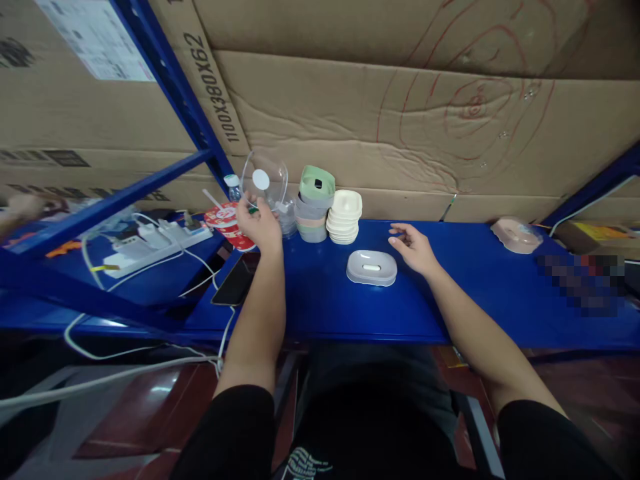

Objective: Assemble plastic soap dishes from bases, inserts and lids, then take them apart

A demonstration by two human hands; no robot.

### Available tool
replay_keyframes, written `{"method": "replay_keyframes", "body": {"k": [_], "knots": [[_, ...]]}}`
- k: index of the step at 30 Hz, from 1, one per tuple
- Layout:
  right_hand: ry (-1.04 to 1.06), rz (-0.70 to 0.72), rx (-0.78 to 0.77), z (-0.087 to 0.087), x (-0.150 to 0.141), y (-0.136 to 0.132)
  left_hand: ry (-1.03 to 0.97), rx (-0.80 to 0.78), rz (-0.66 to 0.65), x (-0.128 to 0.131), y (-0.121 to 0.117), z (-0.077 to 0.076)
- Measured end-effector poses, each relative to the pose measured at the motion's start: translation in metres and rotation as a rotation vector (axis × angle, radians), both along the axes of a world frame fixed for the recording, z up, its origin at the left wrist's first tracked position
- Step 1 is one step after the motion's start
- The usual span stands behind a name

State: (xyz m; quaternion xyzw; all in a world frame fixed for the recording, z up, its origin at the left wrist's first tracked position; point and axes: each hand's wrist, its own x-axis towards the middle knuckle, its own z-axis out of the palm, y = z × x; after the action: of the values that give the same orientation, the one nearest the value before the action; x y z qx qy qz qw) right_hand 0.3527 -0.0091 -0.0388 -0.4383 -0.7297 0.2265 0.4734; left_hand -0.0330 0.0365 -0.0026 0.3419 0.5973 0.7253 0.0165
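My left hand [260, 221] has its fingers on the lower edge of a clear plastic lid [274, 175], which stands tilted up and bears a white oval patch. More clear plastic pieces [287, 219] sit just behind that hand. Beside them rises a stack of grey, pink and green plastic bowls [314, 212], the green one on top. Cream plastic pieces [344, 217] are piled to its right. A pale grey oval dish [372, 268] with a white slot-like middle lies on the blue table. Holding nothing, my right hand [414, 248] hovers right of this dish, fingers apart.
Left of the stacks are a red-and-white paper bowl [231, 225], a small bottle [233, 187] and a dark phone [237, 280]. A power strip [160, 247] trails white cables across a blue frame. A pinkish dish [517, 235] lies far right. Another person's hand [20, 208] shows far left.
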Motion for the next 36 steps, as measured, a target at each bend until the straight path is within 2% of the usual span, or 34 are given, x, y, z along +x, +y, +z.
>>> {"method": "replay_keyframes", "body": {"k": [7,11,15,17,19,20,22,25,27,29,32,36], "knots": [[-0.105,0.037,0.065,0.006,-0.006,-0.008,0.121,-0.101,-0.170,-0.002,0.006,-0.015],[-0.300,0.142,0.050,0.008,-0.001,-0.010,0.173,-0.106,-0.067,-0.005,0.009,-0.018],[-0.567,0.307,-0.078,0.004,0.001,-0.012,0.258,-0.010,0.059,0.003,0.005,-0.019],[-0.657,0.350,-0.125,0.001,0.001,-0.012,0.319,0.070,0.060,0.014,-0.001,-0.018],[-0.680,0.367,-0.134,-0.002,0.000,-0.012,0.441,0.130,-0.010,0.030,-0.011,-0.017],[-0.666,0.370,-0.126,-0.003,-0.001,-0.012,0.524,0.136,-0.080,0.040,-0.017,-0.016],[-0.615,0.366,-0.094,-0.003,-0.001,-0.012,0.719,0.106,-0.306,0.060,-0.030,-0.014],[-0.533,0.335,-0.021,0.001,0.000,-0.012,1.026,-0.085,-0.704,0.087,-0.049,-0.010],[-0.479,0.304,0.026,0.005,0.001,-0.012,1.144,-0.228,-0.868,0.100,-0.058,-0.008],[-0.412,0.276,0.069,0.009,0.002,-0.013,1.185,-0.300,-0.944,0.108,-0.063,-0.009],[-0.252,0.226,0.101,0.014,0.002,-0.014,1.160,-0.269,-0.948,0.110,-0.062,-0.011],[0.152,0.217,-0.042,0.015,-0.003,-0.014,1.021,-0.203,-0.864,0.109,-0.055,-0.014]]}}
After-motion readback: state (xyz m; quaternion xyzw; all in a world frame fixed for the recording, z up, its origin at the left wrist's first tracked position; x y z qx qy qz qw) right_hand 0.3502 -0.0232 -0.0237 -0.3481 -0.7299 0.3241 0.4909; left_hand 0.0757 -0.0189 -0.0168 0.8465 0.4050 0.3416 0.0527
